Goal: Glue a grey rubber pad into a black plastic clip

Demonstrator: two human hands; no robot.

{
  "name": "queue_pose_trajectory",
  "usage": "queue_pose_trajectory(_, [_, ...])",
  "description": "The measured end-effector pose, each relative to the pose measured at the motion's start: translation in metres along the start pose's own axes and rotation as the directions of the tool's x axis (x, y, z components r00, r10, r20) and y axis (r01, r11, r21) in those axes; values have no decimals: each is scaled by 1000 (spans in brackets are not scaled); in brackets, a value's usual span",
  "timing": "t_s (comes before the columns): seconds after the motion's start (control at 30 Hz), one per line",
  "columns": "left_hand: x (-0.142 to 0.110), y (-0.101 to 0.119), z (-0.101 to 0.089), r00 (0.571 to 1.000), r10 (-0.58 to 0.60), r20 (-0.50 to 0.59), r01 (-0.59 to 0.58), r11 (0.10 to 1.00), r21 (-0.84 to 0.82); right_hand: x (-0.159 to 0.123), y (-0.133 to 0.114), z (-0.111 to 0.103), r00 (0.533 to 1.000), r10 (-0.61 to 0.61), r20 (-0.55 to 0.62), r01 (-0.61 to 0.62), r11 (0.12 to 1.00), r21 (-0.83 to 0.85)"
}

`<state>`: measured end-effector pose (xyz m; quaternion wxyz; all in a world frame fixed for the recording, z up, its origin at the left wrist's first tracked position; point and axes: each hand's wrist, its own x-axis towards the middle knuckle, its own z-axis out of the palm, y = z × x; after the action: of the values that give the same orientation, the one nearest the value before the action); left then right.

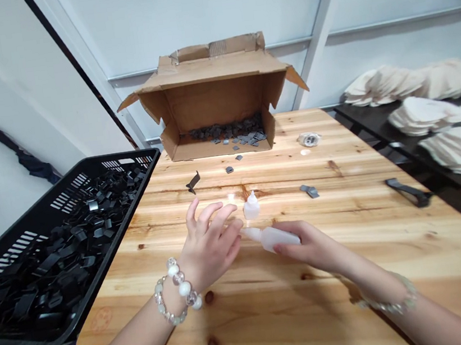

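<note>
My right hand (303, 245) is closed around a small white translucent squeeze bottle (279, 238), tilted so its narrow nozzle points left. Close to the nozzle tip is my left hand (211, 240), palm down, with its outer fingers spread. I cannot tell whether its fingertips touch the nozzle, and I see nothing held in it. Just beyond both hands, a second small white bottle (251, 206) with a pointed top stands upright on the wooden table (172, 242). A dark bent clip (193, 182) lies past my left fingers.
An open cardboard box (215, 101) at the back holds many small grey pieces. A black crate (68, 199) full of dark clips stands left. Small grey pieces (310, 191), a tape roll (309, 139) and a black strap-like part (409, 192) lie rightward. Cream stacks (456, 145) sit far right.
</note>
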<state>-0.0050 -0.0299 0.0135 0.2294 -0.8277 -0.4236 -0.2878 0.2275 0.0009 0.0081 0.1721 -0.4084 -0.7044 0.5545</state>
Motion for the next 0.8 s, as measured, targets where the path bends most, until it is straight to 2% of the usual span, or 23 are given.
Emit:
queue_pose_trajectory(0.1, [1, 0, -1, 999, -45, -1, 45, 999, -16, 1, 2, -1, 1000, -3, -9, 4, 1000, 26])
queue_pose_trajectory(0.17, [2, 1, -1, 997, -70, -39, 70, 997, 18, 1, 3, -3, 1000, -10, -6, 10, 999, 39])
queue_pose_trajectory(0.3, [1, 11, 3, 996, -7, -94, 19, 993, 121, 0, 4, -6, 1000, 27, 5, -28, 992, 120])
queue_pose_trajectory(0.43, [-2, 20, 7, 995, 8, -101, 3, 994, 106, 0, 3, -3, 997, 61, 55, -74, 961, 268])
queue_pose_trajectory(0.6, [-3, 21, 5, 994, 0, -106, 9, 996, 86, 1, 0, 4, 988, 69, 136, -121, 894, 431])
queue_pose_trajectory(0.8, [-3, 21, 3, 993, 24, -119, -14, 997, 78, 1, 0, 7, 992, 49, 120, -99, 885, 455])
